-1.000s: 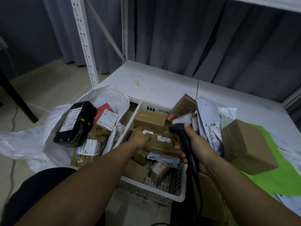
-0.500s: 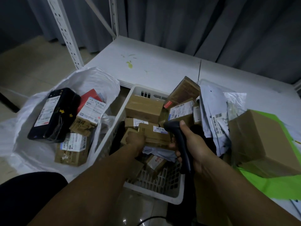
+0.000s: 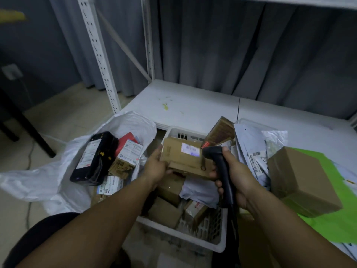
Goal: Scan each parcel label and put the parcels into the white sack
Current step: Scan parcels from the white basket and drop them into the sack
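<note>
In the head view, you are reaching both forearms forward over the white basket [image 3: 220,242]. Your left hand [image 3: 154,167] is gripping the left end of a flat cardboard parcel [image 3: 179,159], fingers curled round its edge, and is holding it above the other parcels in the basket. Your right hand [image 3: 237,176] is wrapping its fingers round the handle of the black scanner [image 3: 218,161]. The scanner's head is pointing left at the parcel's white label [image 3: 190,148], where a bluish glow is showing, and it is sitting just beside the parcel's right edge. The white sack [image 3: 125,122] is lying open to the left of the basket, right against the basket's left wall. 1 long black parcel [image 3: 94,157] and several labelled boxes are lying inside it, and bare room is showing in the sack's nearer part. On your right, a pile of grey mailers [image 3: 249,149] and 1 large brown box [image 3: 301,180] on a green sheet [image 3: 338,225] are crowding the basket's right side. The held parcel is lying roughly flat with its label facing up. Its long axis is running left to right between your 2 hands.
</note>
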